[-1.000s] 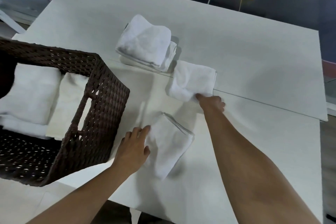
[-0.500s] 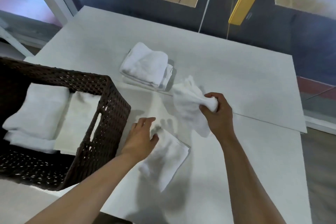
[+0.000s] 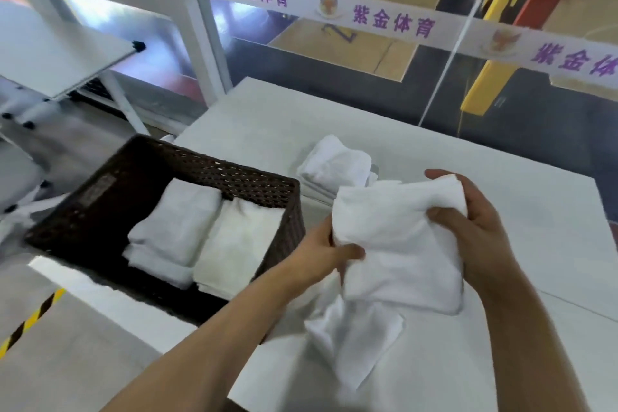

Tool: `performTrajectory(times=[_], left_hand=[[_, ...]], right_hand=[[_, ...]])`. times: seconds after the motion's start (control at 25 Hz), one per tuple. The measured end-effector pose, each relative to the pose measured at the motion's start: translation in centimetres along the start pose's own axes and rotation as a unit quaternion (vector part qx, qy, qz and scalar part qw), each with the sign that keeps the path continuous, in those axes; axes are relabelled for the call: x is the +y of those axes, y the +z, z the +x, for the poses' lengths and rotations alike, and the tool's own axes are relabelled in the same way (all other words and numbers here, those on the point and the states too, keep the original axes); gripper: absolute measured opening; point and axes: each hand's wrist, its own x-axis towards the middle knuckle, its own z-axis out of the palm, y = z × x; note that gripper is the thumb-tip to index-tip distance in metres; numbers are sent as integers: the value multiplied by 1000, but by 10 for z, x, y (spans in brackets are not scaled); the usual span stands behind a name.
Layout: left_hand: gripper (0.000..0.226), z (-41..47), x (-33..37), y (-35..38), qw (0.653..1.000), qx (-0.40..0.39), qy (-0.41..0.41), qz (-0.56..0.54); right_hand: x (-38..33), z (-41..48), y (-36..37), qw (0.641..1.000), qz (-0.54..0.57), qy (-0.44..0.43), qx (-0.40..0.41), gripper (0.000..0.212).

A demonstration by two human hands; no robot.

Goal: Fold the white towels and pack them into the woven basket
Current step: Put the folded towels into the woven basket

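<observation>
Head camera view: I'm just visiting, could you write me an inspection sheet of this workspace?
Surface: white table, carrying the basket and towels.
Job's things: woven basket holds a left stack and a right stack of folded towels; held towel raised between both hands; loose towel beneath it; folded pile behind.
Clutter: nothing seen.
Hands: left hand and right hand both grip the held towel, fingers curled into the cloth.
Cables: nothing seen.
Surroundings: glass wall with purple-lettered banner, sports court beyond, second table at left, yellow-black floor tape.
</observation>
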Motion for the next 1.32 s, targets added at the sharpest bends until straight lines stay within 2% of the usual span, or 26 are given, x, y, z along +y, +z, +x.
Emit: performTrajectory(times=[0.16, 0.28, 0.36, 0.44, 0.52, 0.64, 0.76, 0.84, 1.0, 1.12, 1.2, 1.28, 1.32], left_hand=[[51, -30, 20, -43, 985, 142, 96, 34], [57, -48, 32, -92, 964, 215, 140, 76], [66, -58, 35, -130, 953, 236, 153, 112], [66, -69, 34, -167, 948, 250, 131, 149], [62, -79, 29, -203, 945, 256, 93, 183], [59, -86, 18, -260, 946, 238, 37, 216], [60, -91, 4, -310, 947, 194, -25, 255], [61, -93, -7, -335, 936, 168, -38, 306], [60, -80, -29, -373, 898, 172, -62, 400], [60, -62, -33, -387, 881, 185, -55, 433], [63, -47, -32, -394, 865, 199, -45, 458], [69, -33, -37, -397, 830, 218, -35, 512], [72, -27, -43, -397, 801, 216, -33, 558]], right_hand=[[-17, 12, 51, 997, 41, 45, 36, 34], [-28, 18, 109, 996, 48, 61, 46, 27], [-32, 20, 155, 998, 11, 46, 40, 31], [-34, 18, 202, 998, -28, 53, 14, 43], [-35, 15, 247, 994, -63, 85, -19, 54], [-30, 7, 309, 985, -91, 140, -38, 57], [-16, -2, 362, 978, -115, 174, -16, 59], [-5, -5, 391, 974, -150, 169, -4, 66], [14, -2, 432, 961, -215, 171, -38, 67], [25, 16, 453, 967, -202, 148, -43, 64], [35, 36, 465, 973, -187, 134, -35, 70], [47, 49, 474, 971, -204, 115, -44, 79], [55, 51, 477, 962, -247, 100, -56, 84]])
